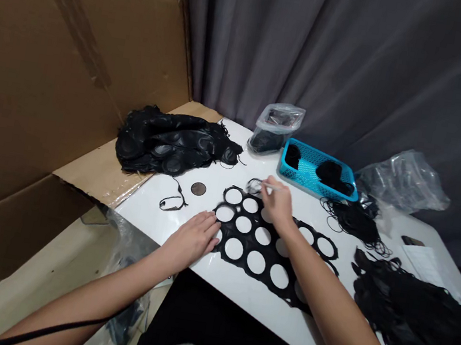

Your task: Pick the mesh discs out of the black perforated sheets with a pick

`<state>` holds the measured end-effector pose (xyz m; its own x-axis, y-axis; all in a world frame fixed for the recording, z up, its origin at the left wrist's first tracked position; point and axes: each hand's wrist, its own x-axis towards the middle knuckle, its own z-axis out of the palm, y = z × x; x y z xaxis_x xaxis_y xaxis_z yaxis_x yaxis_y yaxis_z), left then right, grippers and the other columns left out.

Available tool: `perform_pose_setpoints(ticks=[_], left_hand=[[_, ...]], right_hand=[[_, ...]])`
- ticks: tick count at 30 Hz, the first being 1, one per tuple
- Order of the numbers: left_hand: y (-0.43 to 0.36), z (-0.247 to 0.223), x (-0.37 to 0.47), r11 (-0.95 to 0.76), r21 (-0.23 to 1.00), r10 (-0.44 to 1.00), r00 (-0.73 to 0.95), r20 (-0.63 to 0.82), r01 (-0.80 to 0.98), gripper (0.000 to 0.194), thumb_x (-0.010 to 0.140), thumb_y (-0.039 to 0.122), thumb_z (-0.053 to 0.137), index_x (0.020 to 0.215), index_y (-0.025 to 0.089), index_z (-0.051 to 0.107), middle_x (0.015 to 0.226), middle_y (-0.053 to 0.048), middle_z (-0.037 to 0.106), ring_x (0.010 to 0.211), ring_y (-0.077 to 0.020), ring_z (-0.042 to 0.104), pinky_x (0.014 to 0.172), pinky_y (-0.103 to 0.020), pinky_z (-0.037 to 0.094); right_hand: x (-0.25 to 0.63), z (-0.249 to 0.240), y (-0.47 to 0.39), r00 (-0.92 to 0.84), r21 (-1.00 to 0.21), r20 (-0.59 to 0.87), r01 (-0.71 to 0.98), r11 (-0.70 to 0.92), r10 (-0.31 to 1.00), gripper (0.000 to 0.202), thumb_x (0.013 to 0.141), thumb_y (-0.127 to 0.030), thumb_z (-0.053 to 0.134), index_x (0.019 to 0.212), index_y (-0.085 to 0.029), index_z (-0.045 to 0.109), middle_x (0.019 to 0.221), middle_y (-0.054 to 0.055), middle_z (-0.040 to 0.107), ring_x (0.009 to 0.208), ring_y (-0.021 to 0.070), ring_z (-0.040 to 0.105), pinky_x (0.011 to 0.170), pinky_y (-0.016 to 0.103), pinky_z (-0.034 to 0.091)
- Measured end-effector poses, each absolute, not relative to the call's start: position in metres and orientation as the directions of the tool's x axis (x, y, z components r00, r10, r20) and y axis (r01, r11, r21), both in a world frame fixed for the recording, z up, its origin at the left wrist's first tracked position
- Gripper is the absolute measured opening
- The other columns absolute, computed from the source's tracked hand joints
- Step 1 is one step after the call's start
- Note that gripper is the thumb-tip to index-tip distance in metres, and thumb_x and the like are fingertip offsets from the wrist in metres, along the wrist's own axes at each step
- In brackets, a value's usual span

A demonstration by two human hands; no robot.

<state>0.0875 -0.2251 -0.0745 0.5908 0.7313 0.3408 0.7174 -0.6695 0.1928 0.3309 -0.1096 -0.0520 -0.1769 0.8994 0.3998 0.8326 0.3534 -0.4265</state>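
A black sheet with rows of round holes (pixel 249 237) lies flat on the white table. My left hand (pixel 197 234) rests at the sheet's left end, fingers stretched out, pressing on its edge. Beyond the far edge, my right hand (pixel 277 203) pinches a thin, pale, pen-like tool (pixel 272 187); its exact kind is too small to tell. The tool's end is beside a thin black ring (pixel 249 186) on the table. My right forearm covers part of the sheet. A dark round disc (pixel 198 189) and a scrap of black strip (pixel 172 204) lie left of the sheet.
Black sheets are piled (pixel 169 142) at the back left, beside a cardboard wall (pixel 69 54). A clear bag (pixel 277 124) and a blue basket (pixel 299 179) holding black bundles stand behind. Black cords (pixel 356 220), a heap of black strips (pixel 417 319) and a plastic bag (pixel 408 180) are on the right.
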Motion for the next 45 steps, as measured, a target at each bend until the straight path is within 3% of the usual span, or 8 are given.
perform_pose_setpoints(ticks=[4, 10, 18, 26, 34, 36, 41, 45], left_hand=[[-0.225, -0.069, 0.087, -0.665, 0.202, 0.736, 0.585, 0.342, 0.719, 0.021, 0.098, 0.023, 0.050, 0.114, 0.014, 0.060, 0.115, -0.014, 0.064, 0.116, -0.0296, 0.060, 0.104, -0.049, 0.049], [-0.230, -0.070, 0.115, -0.700, 0.242, 0.706, 0.599, 0.379, 0.672, 0.034, 0.098, 0.028, 0.052, 0.129, 0.014, 0.056, 0.131, -0.017, 0.058, 0.128, -0.0316, 0.054, 0.107, -0.050, 0.047], [-0.235, -0.077, 0.127, -0.714, 0.234, 0.696, 0.631, 0.343, 0.660, 0.035, 0.098, 0.028, 0.053, 0.129, 0.011, 0.057, 0.129, -0.019, 0.060, 0.128, -0.0321, 0.055, 0.108, -0.048, 0.047], [-0.234, -0.074, 0.127, -0.714, 0.237, 0.696, 0.630, 0.344, 0.659, 0.033, 0.099, 0.027, 0.051, 0.128, 0.013, 0.057, 0.129, -0.018, 0.061, 0.129, -0.0320, 0.054, 0.108, -0.049, 0.047], [-0.233, -0.074, 0.128, -0.725, 0.139, 0.676, 0.658, 0.333, 0.675, 0.036, 0.097, 0.025, 0.053, 0.130, 0.009, 0.055, 0.127, -0.018, 0.061, 0.128, -0.0326, 0.055, 0.109, -0.047, 0.047], [-0.233, -0.074, 0.127, -0.727, 0.143, 0.674, 0.659, 0.334, 0.671, 0.037, 0.097, 0.024, 0.054, 0.130, 0.009, 0.055, 0.128, -0.019, 0.060, 0.128, -0.0329, 0.055, 0.109, -0.048, 0.047], [-0.234, -0.075, 0.126, -0.729, 0.168, 0.676, 0.657, 0.335, 0.664, 0.034, 0.098, 0.024, 0.052, 0.128, 0.009, 0.057, 0.130, -0.019, 0.059, 0.129, -0.0328, 0.054, 0.109, -0.048, 0.048], [-0.234, -0.076, 0.126, -0.722, 0.188, 0.684, 0.645, 0.341, 0.666, 0.033, 0.099, 0.024, 0.050, 0.128, 0.011, 0.058, 0.131, -0.019, 0.058, 0.130, -0.0318, 0.053, 0.109, -0.048, 0.048]], right_hand=[[0.367, -0.041, -0.102, -0.005, -0.572, 0.354, 0.790, 0.221, 0.935, 0.016, 0.086, -0.025, 0.052, 0.070, -0.022, 0.050, 0.068, 0.003, 0.060, 0.068, 0.0212, 0.054, 0.065, 0.031, 0.035], [0.351, -0.046, -0.170, -0.321, -0.775, 0.080, 0.575, 0.262, 0.944, 0.016, 0.088, -0.031, 0.056, 0.074, -0.023, 0.056, 0.090, 0.003, 0.072, 0.084, 0.0207, 0.064, 0.078, 0.031, 0.045], [0.336, -0.055, -0.198, -0.382, -0.825, 0.053, 0.504, 0.257, 0.923, 0.014, 0.090, -0.027, 0.056, 0.077, -0.023, 0.057, 0.092, 0.003, 0.072, 0.090, 0.0206, 0.066, 0.082, 0.034, 0.049], [0.335, -0.060, -0.202, -0.441, -0.742, 0.179, 0.527, 0.415, 0.880, 0.016, 0.092, -0.019, 0.056, 0.077, -0.024, 0.057, 0.090, 0.002, 0.071, 0.090, 0.0208, 0.064, 0.082, 0.035, 0.048], [0.331, -0.067, -0.205, -0.659, -0.347, 0.273, 0.612, 0.710, 0.701, 0.017, 0.092, -0.009, 0.052, 0.100, -0.019, 0.062, 0.102, 0.012, 0.071, 0.103, 0.0277, 0.059, 0.090, 0.045, 0.037], [0.331, -0.064, -0.201, -0.631, -0.394, 0.258, 0.623, 0.676, 0.732, 0.014, 0.092, -0.010, 0.053, 0.094, -0.020, 0.063, 0.096, 0.010, 0.071, 0.097, 0.0256, 0.060, 0.089, 0.043, 0.037], [0.336, -0.052, -0.188, -0.527, -0.709, 0.144, 0.535, 0.459, 0.838, 0.014, 0.091, -0.017, 0.058, 0.078, -0.022, 0.059, 0.097, 0.003, 0.072, 0.094, 0.0210, 0.064, 0.085, 0.036, 0.045], [0.343, -0.050, -0.185, -0.484, -0.791, 0.105, 0.489, 0.368, 0.869, 0.013, 0.089, -0.020, 0.060, 0.076, -0.022, 0.059, 0.101, 0.003, 0.072, 0.099, 0.0216, 0.065, 0.087, 0.036, 0.048]])
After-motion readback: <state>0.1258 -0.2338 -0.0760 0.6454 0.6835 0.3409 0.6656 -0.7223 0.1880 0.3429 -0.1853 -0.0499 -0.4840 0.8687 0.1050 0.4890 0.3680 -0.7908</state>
